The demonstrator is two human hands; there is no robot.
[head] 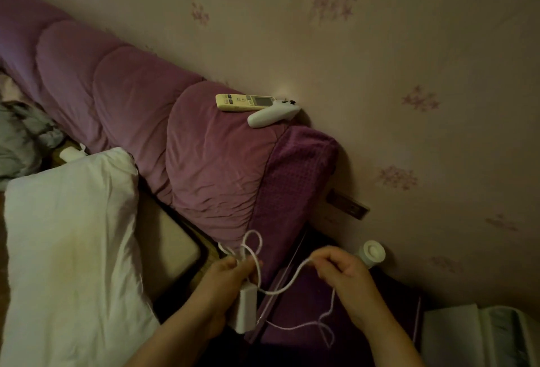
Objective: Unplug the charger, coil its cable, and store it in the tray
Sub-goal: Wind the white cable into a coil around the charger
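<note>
So the left hand (226,282) was clamped on the white charger (246,309) with a couple of cable (287,280) loops pinched above it; the right hand (343,271) was closed on the cable too. All of this sat low beside the purple headboard (187,144); a remote (244,102) lay on top.

Dim warm light. Wall (380,45) was pale pink paper with faded purple flower prints. Padded purple headboard (140,109) ran diagonally along it, darker waffle-textured side panel (292,179) at its end. Dark wall socket plate (347,206) sat just beside that panel. White pillow (67,235) lay on the bed below.
</note>
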